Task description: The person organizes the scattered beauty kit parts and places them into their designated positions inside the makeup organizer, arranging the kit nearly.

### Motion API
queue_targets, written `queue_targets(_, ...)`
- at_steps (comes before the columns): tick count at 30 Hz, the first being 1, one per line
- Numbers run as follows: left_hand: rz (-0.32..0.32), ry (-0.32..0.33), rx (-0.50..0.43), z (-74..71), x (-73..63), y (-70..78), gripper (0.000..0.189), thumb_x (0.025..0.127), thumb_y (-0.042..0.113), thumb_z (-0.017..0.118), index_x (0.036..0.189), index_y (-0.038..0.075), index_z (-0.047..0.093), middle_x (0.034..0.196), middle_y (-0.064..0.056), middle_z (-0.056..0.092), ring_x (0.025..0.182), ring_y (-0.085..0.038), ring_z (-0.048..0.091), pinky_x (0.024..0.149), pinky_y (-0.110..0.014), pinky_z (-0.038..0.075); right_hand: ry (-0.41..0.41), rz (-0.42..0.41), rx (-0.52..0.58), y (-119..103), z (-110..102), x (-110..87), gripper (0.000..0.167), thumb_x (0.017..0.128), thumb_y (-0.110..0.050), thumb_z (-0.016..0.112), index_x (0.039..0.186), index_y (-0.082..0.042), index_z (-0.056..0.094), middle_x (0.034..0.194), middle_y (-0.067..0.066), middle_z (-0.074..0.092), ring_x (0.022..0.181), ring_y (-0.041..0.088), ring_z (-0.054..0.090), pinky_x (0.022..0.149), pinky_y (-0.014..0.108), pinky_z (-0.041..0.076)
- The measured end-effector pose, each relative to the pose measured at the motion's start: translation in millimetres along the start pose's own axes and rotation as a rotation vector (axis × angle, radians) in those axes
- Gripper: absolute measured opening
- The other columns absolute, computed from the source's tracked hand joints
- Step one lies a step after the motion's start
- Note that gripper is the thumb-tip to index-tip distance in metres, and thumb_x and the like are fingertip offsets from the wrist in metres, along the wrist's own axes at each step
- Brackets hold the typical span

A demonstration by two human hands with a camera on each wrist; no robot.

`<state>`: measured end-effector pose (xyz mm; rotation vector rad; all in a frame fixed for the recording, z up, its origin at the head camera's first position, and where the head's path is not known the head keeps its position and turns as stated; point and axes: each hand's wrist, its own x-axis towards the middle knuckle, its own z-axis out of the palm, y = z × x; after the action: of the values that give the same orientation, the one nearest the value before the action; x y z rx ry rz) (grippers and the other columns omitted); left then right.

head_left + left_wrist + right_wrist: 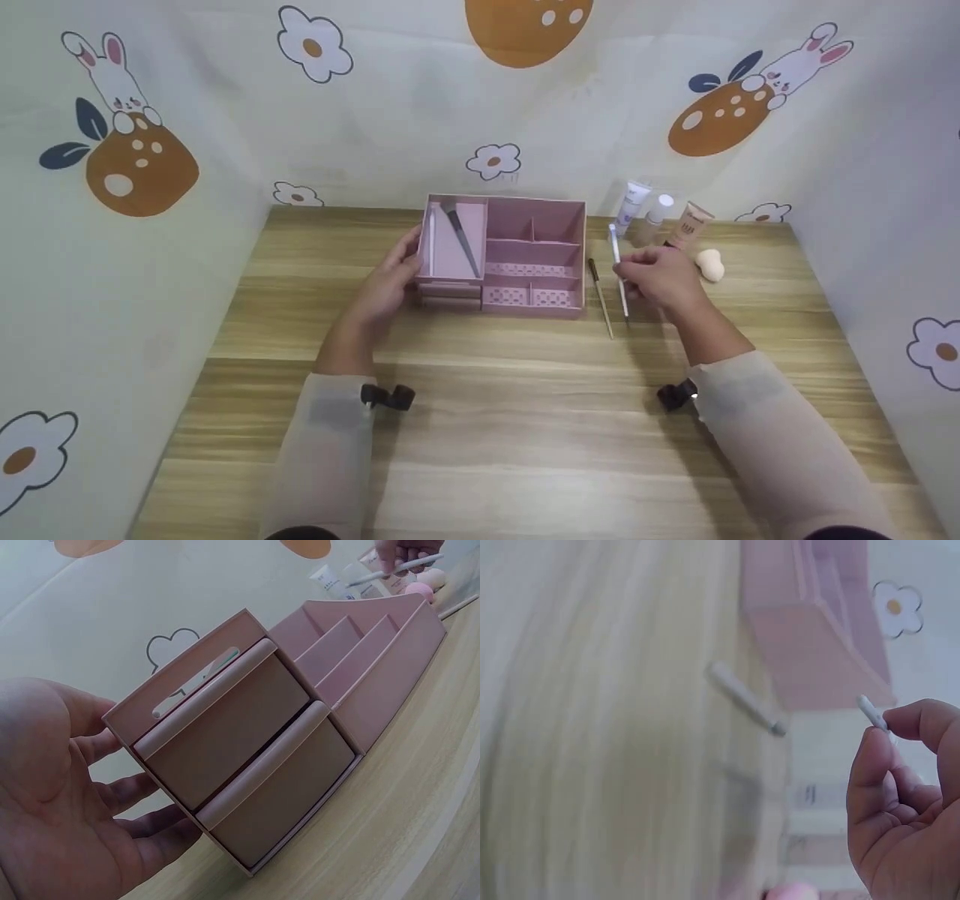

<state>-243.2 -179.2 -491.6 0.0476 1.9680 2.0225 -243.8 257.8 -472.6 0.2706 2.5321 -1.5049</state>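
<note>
A pink desktop organizer (534, 259) stands near the back of the table, with two drawers at its left front and several open compartments at right. My left hand (390, 281) touches its left side, fingers extended along the wall; in the left wrist view the palm stands apart from the drawers (262, 776). My right hand (664, 277) pinches a slim white makeup brush (620, 289) between thumb and fingers, right of the organizer. Inside the top left tray lie a dark brush (462, 241) and a thin white stick (432, 244). Another thin brush (601, 300) rests on the table beside the organizer.
Behind my right hand stand a white tube (632, 201), a small white-capped bottle (656, 214) and a beige tube (690, 223). A pale makeup sponge (710, 265) sits right of them. Patterned cloth walls (397, 112) close off the back and sides of the wooden table (517, 420).
</note>
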Motion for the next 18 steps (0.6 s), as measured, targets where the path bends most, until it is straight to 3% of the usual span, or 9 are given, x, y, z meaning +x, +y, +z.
queue_targets(8,-0.002,0.001,-0.001,-0.6,-0.7,-0.1,0.055,0.115,0.033,0.045,0.168,0.038,0.032,0.181,0.0,0.018,0.167,-0.022,0.017,0.137,-0.046,0.021,-0.016,-0.01,0.083,-20,14,-3.7,0.037,0.096,-0.023,0.078,0.121,0.004,0.073,0.079,-0.006,0.072,0.07,0.01,0.069,0.067,0.025,0.064)
queue_targets(18,0.017,0.01,0.019,-1.1,-2.9,-0.4,0.056,0.114,0.034,0.045,0.168,0.037,0.032,0.18,0.004,0.022,0.168,-0.018,0.012,0.139,-0.045,0.01,-0.009,-0.035,0.101,-39,24,-5.3,0.033,0.097,-0.018,0.075,0.121,0.003,0.073,0.092,0.007,0.077,0.069,0.009,0.07,0.069,0.027,0.066)
